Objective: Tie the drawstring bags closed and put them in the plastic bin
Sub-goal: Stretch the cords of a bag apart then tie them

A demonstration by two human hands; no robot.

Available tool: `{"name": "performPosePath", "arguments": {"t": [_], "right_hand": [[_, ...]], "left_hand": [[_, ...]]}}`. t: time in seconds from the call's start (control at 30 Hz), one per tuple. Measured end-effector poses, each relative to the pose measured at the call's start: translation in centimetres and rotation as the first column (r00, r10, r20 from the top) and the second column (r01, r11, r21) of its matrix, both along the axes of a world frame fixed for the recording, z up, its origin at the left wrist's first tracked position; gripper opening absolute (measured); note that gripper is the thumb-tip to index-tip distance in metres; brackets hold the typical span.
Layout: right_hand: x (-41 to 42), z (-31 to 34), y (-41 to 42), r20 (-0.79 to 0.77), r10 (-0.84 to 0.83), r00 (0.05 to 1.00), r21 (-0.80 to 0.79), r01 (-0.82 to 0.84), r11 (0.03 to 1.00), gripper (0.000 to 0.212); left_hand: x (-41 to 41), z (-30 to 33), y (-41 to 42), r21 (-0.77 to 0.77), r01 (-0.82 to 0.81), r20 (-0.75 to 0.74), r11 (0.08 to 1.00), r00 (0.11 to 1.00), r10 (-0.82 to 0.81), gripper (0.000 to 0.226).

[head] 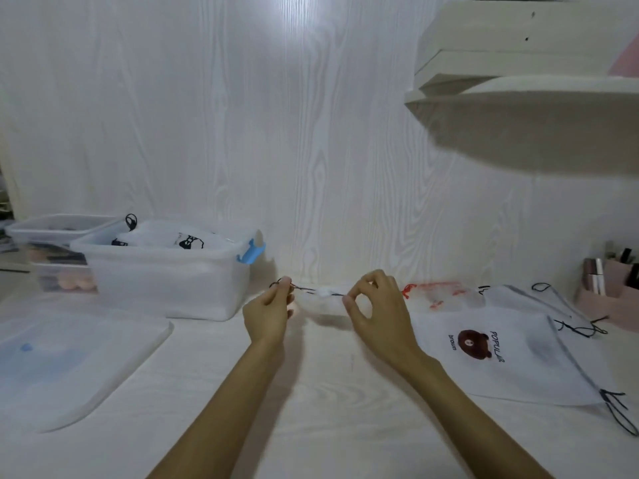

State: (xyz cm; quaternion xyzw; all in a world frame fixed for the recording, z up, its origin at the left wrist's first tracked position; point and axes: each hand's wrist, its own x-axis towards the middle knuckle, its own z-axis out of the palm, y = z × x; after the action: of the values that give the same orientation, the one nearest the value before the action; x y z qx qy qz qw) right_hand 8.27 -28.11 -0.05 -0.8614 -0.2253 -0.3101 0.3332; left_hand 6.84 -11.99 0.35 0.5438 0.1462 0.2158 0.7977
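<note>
A small white drawstring bag (323, 305) lies on the table between my hands, its gathered top bunched around a black cord (306, 289). My left hand (268, 314) pinches one end of the cord, and my right hand (375, 307) pinches the other end between thumb and forefinger. The cord runs taut between them. To the left stands the clear plastic bin (166, 281) with a blue latch, holding white bags with black prints. On the right lie a white bag with a brown bear print (501, 354) and a bag with a red cord (439, 293).
The bin's translucent lid (69, 361) lies flat at the front left. A second clear box (48, 250) stands behind the bin. A pink organiser (612, 295) with small items sits at the far right. White shelves (525, 95) jut out above on the right.
</note>
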Motion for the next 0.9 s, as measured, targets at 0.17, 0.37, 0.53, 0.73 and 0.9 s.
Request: {"name": "performPosePath", "arguments": {"t": [0.17,0.37,0.53,0.73,0.9], "right_hand": [[2.6,4.3,1.5,-0.091,0.358,0.929,0.361,-0.304,0.882,0.023],[7.8,5.2,1.1,-0.243,0.143,0.960,0.024,-0.142,0.990,0.021],[9.6,5.9,0.9,-0.346,0.053,0.937,0.010,-0.053,0.999,0.019],[10.0,6.4,0.1,-0.582,0.190,0.791,0.187,-0.097,0.978,0.018],[9.4,6.9,-0.2,-0.669,0.461,0.582,0.523,-0.071,0.849,0.015]], "left_hand": [[4.3,4.2,0.0,-0.159,0.109,0.147,0.981,0.985,-0.086,0.012],[8.8,6.5,0.7,-0.304,0.051,0.166,0.951,0.986,0.001,0.013],[9.5,6.9,0.2,-0.076,0.103,0.316,0.992,0.946,-0.074,0.018],[10.0,6.6,1.5,0.134,0.439,0.220,0.888,0.861,-0.458,0.025],[9.4,6.7,1.6,0.313,0.484,0.082,0.817,0.843,-0.531,0.021]]}}
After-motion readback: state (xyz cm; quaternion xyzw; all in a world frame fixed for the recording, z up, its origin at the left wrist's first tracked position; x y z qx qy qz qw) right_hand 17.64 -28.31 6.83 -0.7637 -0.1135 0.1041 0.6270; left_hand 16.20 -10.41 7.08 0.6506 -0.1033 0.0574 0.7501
